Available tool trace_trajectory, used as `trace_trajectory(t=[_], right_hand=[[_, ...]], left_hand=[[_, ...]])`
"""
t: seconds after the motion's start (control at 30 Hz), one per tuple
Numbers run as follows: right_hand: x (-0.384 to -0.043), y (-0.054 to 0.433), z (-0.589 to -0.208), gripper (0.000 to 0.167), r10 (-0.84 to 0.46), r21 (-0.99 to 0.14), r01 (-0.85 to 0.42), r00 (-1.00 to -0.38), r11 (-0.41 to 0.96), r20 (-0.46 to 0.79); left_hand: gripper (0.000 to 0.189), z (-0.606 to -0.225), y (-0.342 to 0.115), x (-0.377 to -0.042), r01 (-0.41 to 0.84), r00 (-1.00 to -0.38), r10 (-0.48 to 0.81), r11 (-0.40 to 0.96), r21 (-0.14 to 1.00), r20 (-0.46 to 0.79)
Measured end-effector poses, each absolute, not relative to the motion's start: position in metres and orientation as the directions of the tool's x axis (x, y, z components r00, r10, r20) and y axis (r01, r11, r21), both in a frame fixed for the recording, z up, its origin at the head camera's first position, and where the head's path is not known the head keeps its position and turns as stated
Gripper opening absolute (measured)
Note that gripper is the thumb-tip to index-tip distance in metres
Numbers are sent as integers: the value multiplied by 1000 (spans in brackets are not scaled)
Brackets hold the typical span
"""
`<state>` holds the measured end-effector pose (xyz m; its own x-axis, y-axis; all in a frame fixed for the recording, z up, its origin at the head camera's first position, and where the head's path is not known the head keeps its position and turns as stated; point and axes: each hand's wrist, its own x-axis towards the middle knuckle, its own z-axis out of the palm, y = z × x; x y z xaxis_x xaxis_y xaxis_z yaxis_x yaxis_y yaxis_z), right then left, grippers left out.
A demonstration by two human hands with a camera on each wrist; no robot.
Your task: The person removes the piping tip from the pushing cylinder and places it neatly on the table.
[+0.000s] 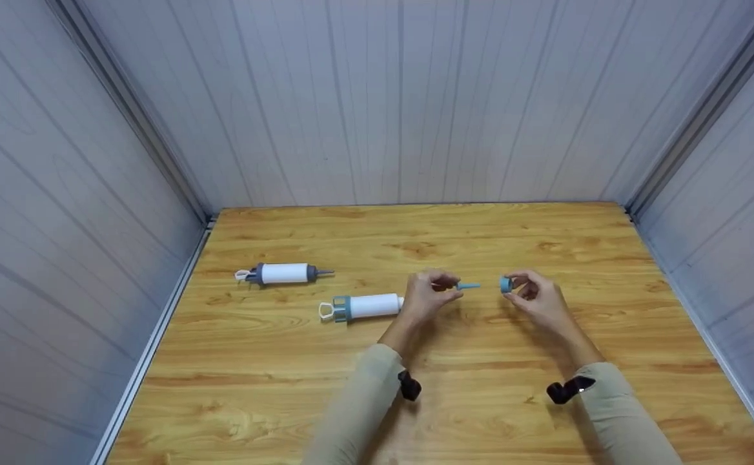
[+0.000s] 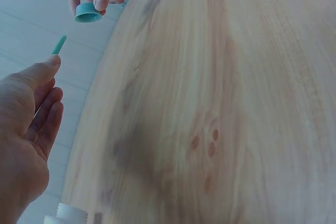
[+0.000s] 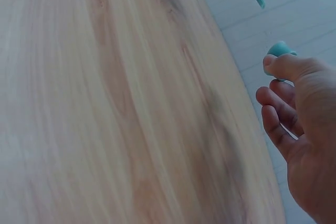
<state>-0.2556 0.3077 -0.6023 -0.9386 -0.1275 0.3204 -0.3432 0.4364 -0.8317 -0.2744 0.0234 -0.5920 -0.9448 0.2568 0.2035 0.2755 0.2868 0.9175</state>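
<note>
My left hand (image 1: 425, 298) pinches a thin teal nozzle (image 1: 470, 285) between thumb and fingers, its narrow end pointing right. Across a small gap, my right hand (image 1: 538, 300) grips a short teal ring cap (image 1: 505, 284) by its sides. The left wrist view shows the hollow underside of the cap (image 2: 88, 18); nozzle and cap are apart. Left of the left hand lies a white-barrelled icing syringe (image 1: 374, 305) with a teal collar and a white looped handle. Its right end is partly hidden by the hand; the left wrist view shows a white threaded tip (image 2: 72, 213).
A second white-barrelled syringe (image 1: 285, 273), with grey-purple ends and a nozzle fitted, lies farther back on the left. The wood-grain table (image 1: 480, 400) is bounded by a white back panel (image 1: 377, 103) and side panels with metal frame edges.
</note>
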Motion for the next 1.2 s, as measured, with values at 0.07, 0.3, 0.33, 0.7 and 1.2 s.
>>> trace_trajectory(t=[0.07, 0.3, 0.33, 0.7, 1.2], right_hand=[[-255, 309, -604, 33, -125, -838, -312, -950, 447, 287], [-254, 312, -607, 34, -132, -832, -227, -974, 507, 185], [-254, 313, -607, 35, -136, -825, -224, -974, 518, 179], [-253, 319, -612, 35, -140, -767, -187, -982, 613, 127], [-256, 320, -613, 35, -153, -728, -162, -985, 667, 80]], left_hand=[[26, -595, 25, -274, 252, -952, 249, 293, 922, 181], [25, -603, 31, -274, 200, -965, 229, 326, 924, 128], [24, -604, 32, -273, 195, -966, 229, 332, 923, 122], [19, -617, 35, -270, 143, -975, 212, 405, 903, 60], [20, -623, 38, -273, 147, -976, 215, 512, 847, 39]])
